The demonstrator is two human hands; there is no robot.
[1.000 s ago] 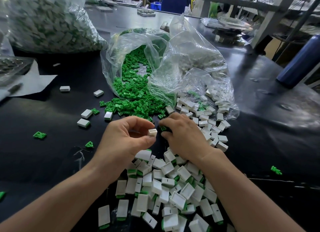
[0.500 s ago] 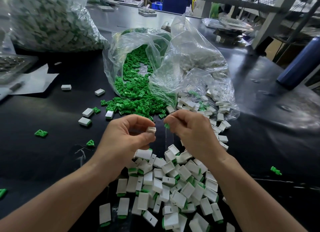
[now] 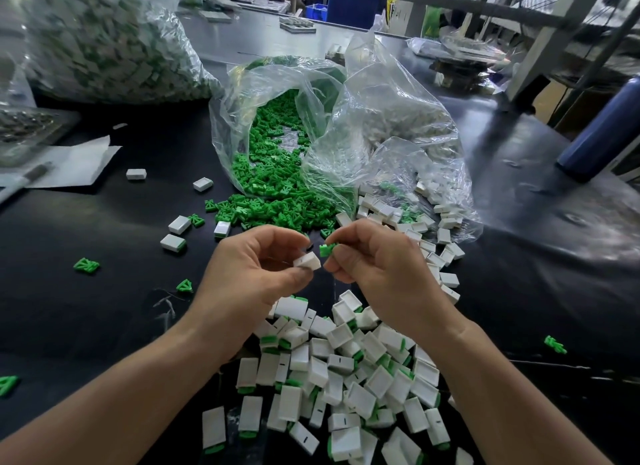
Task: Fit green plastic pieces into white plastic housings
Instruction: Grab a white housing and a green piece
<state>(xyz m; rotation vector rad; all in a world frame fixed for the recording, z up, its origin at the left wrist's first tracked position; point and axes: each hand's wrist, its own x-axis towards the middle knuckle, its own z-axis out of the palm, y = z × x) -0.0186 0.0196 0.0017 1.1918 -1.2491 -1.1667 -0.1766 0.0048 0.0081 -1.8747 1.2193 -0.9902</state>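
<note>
My left hand (image 3: pixel 252 277) pinches a small white housing (image 3: pixel 307 260) between thumb and fingers, raised above the black table. My right hand (image 3: pixel 377 270) pinches a green piece (image 3: pixel 326 249) just right of and slightly above the housing, a small gap between them. Loose green pieces (image 3: pixel 273 190) spill from an open clear bag (image 3: pixel 277 93) behind the hands. Empty white housings (image 3: pixel 429 229) lie at the mouth of a second clear bag on the right. A heap of housings with green pieces fitted (image 3: pixel 339 378) lies under my wrists.
A large full bag of fitted parts (image 3: pixel 104 41) stands at the back left, with a tray (image 3: pixel 24 132) and paper beside it. Stray housings (image 3: pixel 179 224) and green pieces (image 3: pixel 86 265) dot the left of the table. A dark blue bottle (image 3: pixel 602 132) stands at the right.
My right hand has lifted off the pile with a green piece and moved up next to the housing in my left hand. The left hand has tilted the housing toward it.
</note>
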